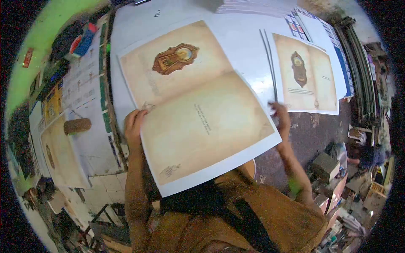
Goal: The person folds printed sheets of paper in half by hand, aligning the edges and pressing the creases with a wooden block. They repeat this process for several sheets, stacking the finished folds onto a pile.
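Note:
A large printed sheet (pixel 219 114) lies tilted in front of me. It has a tan parchment background, an ornate brown wall clock on its far half, a few lines of text on the near half and a white border. My left hand (pixel 135 124) is closed on its left edge, fingers on top. At the right edge, my right hand (pixel 282 122) is closed with fingers curled against the sheet, its fingertips a little blurred. The sheet's near end reaches past the table edge over my lap. Beneath it is the white table (pixel 249 50).
A smaller clock print (pixel 312 80) lies to the right, beside thin dark strips (pixel 270 63). At the back is a paper stack (pixel 257 7). On the left surface are a brown cylindrical object (pixel 77 126) and another tan sheet (pixel 63 156). Boxes (pixel 327 164) stand lower right.

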`<state>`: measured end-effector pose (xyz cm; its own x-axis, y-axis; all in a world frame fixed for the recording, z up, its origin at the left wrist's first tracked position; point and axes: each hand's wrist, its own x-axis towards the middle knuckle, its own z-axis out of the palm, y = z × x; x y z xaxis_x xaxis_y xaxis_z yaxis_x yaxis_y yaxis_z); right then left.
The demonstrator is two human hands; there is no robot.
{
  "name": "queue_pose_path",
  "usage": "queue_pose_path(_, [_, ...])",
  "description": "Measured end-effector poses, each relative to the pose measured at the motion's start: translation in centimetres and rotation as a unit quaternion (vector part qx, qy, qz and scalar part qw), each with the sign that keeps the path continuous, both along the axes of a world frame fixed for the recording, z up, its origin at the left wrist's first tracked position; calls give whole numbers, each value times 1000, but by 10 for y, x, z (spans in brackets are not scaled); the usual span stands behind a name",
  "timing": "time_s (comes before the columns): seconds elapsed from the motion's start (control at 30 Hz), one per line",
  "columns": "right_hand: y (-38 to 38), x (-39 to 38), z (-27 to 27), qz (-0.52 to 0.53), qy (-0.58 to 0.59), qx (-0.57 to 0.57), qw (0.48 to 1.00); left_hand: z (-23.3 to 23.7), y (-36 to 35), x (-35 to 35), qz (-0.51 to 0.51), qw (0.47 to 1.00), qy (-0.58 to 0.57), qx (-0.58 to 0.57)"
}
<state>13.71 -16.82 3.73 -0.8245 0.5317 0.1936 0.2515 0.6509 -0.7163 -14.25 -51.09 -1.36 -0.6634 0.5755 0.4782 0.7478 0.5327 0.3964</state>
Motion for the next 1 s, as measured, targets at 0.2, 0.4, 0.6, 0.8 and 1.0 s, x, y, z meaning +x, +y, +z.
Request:
queue_pose_path(0.2, [55,-107,10,192,-21,176,965,19,8,2,-5,999,-42,-16])
queue_pose_path(0.4, [70,-164,-16,385,26,132,913,15,0,-6,-4,998,-49,-47])
queue_pose_path(0.6, [71,-177,-15,341,-9,102,935,23,-6,-22,-55,981,-158,-102])
queue_pose_path(0.8, [70,-196,-14,177,-108,43,977,44,18,-33,73,972,-216,-51])
queue_pose_path(1.0, [69,-217,-2,121,-171,-10,978,57,35,-51,126,939,-315,-56])
